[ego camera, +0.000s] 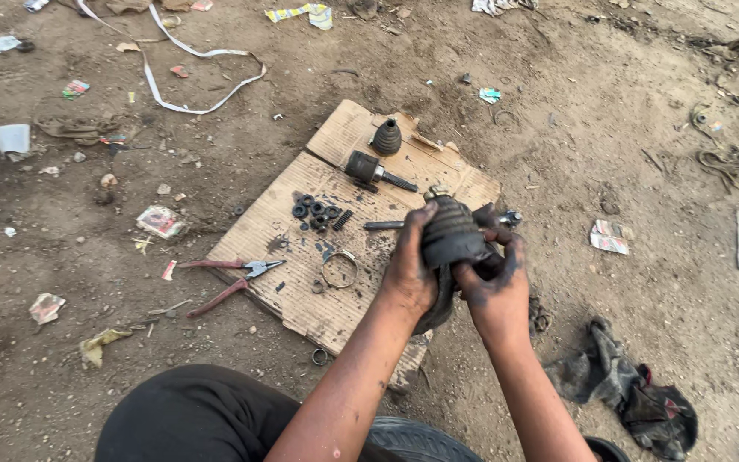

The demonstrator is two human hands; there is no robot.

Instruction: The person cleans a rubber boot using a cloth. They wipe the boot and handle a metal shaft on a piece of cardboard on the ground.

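Both my greasy hands grip a black ribbed rubber boot (pixel 450 233) held above the right part of a flat cardboard sheet (pixel 284 235). My left hand (pixel 410 269) wraps its left side, my right hand (pixel 498 278) clasps its right and lower side. A metal end (pixel 438 192) pokes out of the boot's top. On the cardboard lie a small black cone-shaped boot (pixel 387 137), a short metal shaft with a dark head (pixel 374 171), several small black rings (pixel 314 210), a thin rod (pixel 384 225) and a metal clamp ring (pixel 339 269).
Red-handled pliers (pixel 228 278) lie open at the cardboard's left edge. A dirty rag (pixel 635 393) sits on the dirt at the lower right. My dark-trousered knee (pixel 190 419) and a tyre edge (pixel 412 436) fill the bottom. Litter, a white strap (pixel 190 81) and scraps dot the ground.
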